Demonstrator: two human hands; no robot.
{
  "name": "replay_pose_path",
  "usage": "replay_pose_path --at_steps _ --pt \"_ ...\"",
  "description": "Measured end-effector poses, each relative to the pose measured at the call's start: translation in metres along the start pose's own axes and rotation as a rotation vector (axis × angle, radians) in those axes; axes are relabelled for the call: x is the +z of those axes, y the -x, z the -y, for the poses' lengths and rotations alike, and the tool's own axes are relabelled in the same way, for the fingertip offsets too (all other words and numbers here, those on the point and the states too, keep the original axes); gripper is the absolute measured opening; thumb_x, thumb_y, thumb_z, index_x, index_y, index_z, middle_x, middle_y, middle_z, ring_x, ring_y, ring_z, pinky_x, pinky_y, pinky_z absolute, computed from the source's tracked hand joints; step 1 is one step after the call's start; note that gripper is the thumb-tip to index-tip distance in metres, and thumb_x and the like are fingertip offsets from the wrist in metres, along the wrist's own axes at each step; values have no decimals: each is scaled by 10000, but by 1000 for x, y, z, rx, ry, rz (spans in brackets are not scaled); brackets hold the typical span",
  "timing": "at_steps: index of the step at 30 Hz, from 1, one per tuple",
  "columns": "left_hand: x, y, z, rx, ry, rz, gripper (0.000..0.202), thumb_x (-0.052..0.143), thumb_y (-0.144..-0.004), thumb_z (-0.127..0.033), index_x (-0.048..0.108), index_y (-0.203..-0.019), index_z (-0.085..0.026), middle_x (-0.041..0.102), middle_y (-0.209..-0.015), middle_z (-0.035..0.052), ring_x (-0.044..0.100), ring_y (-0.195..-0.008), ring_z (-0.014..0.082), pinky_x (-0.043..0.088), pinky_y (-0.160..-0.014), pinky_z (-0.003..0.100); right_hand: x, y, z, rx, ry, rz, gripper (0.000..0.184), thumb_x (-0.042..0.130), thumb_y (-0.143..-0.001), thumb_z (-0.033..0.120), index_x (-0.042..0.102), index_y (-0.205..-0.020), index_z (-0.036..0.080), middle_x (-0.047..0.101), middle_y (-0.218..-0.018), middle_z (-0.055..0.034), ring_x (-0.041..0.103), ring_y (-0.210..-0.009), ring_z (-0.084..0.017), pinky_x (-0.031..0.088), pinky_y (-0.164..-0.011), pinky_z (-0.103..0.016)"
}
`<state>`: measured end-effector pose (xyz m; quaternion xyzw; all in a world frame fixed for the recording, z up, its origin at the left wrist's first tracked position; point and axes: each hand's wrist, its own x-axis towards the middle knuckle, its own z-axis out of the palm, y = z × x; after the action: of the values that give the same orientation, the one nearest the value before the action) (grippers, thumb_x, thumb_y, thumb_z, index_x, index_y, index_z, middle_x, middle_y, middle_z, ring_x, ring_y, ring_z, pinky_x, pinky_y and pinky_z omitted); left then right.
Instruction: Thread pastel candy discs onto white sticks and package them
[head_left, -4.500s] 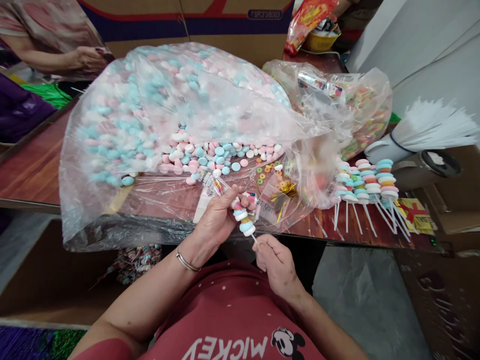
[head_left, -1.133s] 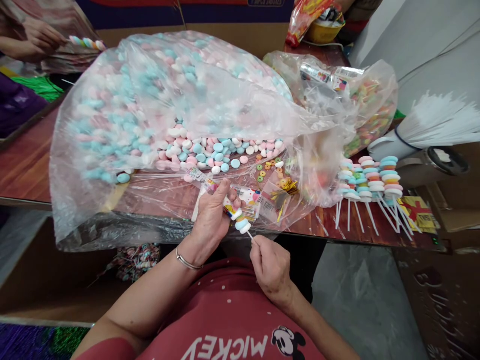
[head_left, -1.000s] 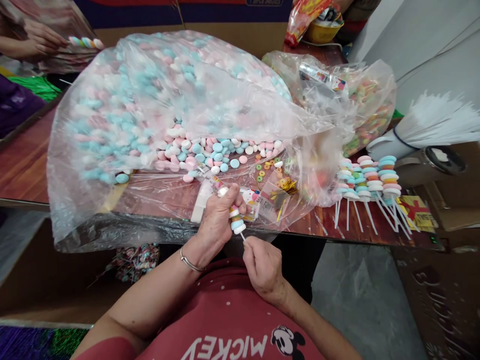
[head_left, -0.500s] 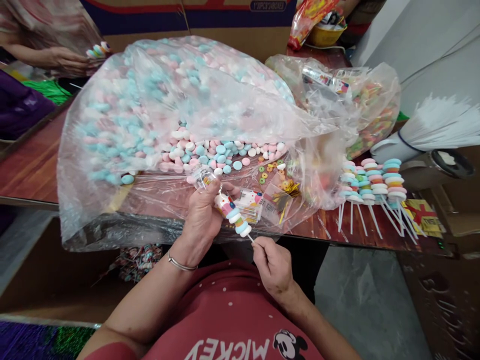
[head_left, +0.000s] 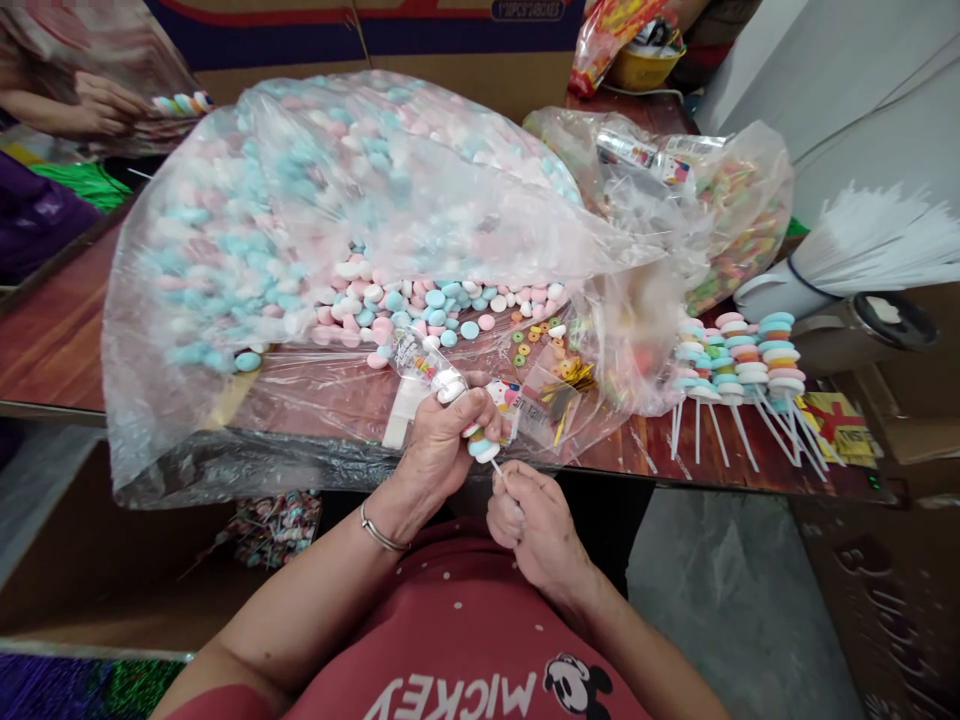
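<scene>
My left hand [head_left: 444,437] is closed around the middle of a candy skewer [head_left: 483,451], hiding most of its stacked pieces. Blue and white candies show below that hand. Above it, a clear printed wrapper [head_left: 414,358] extends past white candy at the upper end. The fingers of my right hand [head_left: 531,515] pinch the thin white stick at the skewer's lower end. The skewer slants over the table's front edge. Just beyond my hands, printed wrappers [head_left: 504,396] lie on the table, partly hidden.
A large plastic bag [head_left: 161,390] of pastel candies [head_left: 435,300] covers the table's middle. Several finished skewers [head_left: 739,360] lie at right, near a jug of white sticks [head_left: 885,245]. Ring candies [head_left: 531,340] lie loose. An open carton [head_left: 90,570] stands below left. Another person's hands [head_left: 109,105] hold a skewer.
My left hand has slid down the skewer from its upper end and now wraps around the candies. The wrapper stands out above it. My right hand has shifted slightly left, still pinching the stick.
</scene>
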<state>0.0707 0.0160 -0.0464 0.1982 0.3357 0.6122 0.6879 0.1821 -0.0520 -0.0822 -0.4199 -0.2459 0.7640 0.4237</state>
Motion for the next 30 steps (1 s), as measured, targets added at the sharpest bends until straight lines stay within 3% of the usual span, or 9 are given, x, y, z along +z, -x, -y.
replay_pose_path --at_steps 3,5,8,11,16,21,25,27,30 --pt "-6 -3 -4 2 -14 -28 439 884 -579 -374 652 -865 -135 628 -590 -16 638 -594 155 531 -636 298 -11 0 3 -220 244 -88 218 581 -823 364 576 -710 177 357 -461 95 277 -413 -47 217 -406 -195" --pt "-11 -7 -10 45 17 -55 487 878 -566 -447 670 -875 -133 706 -726 40 687 -731 205 552 -715 335 -17 1 5 -279 347 -84 220 581 -837 356 610 -737 163 399 -479 79 320 -439 -49 237 -426 -195" --pt "-16 -15 -21 142 100 -72 539 863 -543 -535 680 -867 -146 733 -839 62 699 -835 230 559 -792 353 -19 1 10 -153 209 -7 209 573 -814 343 586 -697 170 363 -437 94 264 -386 -41 200 -386 -193" --pt "-14 -17 -28 184 109 -69 520 874 -539 -508 672 -862 -155 712 -785 32 693 -783 198 566 -774 335 -14 -1 14 45 21 53 176 595 -746 302 550 -632 175 330 -408 109 203 -347 -27 156 -348 -184" --pt "-5 -13 -25 124 45 -28 408 876 -595 -333 638 -873 -151 507 -523 -82 455 -403 54 474 -470 208 -8 -2 20 215 -112 169 176 624 -731 284 536 -622 178 295 -379 125 174 -322 -23 156 -325 -166" --pt "-1 -11 -18 14 49 12 387 861 -616 -326 622 -858 -142 436 -491 -97 372 -366 27 365 -380 157 -3 -2 13 286 -126 238 160 602 -752 278 515 -649 192 266 -382 135 150 -323 -32 170 -314 -164" --pt "3 -7 -5 -28 62 12 388 858 -624 -329 615 -871 -154 408 -481 -110 383 -376 35 397 -415 175 -3 -1 2 -18 125 30 200 540 -829 344 516 -696 197 310 -434 115 204 -355 -44 197 -347 -181" --pt "3 -5 2 -29 63 -5 415 874 -599 -334 625 -879 -155 429 -476 -106 436 -405 55 442 -459 200 -8 0 2 -269 434 -63 206 496 -879 335 544 -740 191 371 -472 91 294 -392 -57 258 -393 -192" --pt "0 -4 4 -5 41 -67 431 894 -553 -362 645 -830 -145 586 -569 -41 585 -535 113 513 -562 250 -18 2 9 -704 967 -172 166 467 -902 229 586 -796 180 489 -538 51 423 -462 -74 331 -479 -210"
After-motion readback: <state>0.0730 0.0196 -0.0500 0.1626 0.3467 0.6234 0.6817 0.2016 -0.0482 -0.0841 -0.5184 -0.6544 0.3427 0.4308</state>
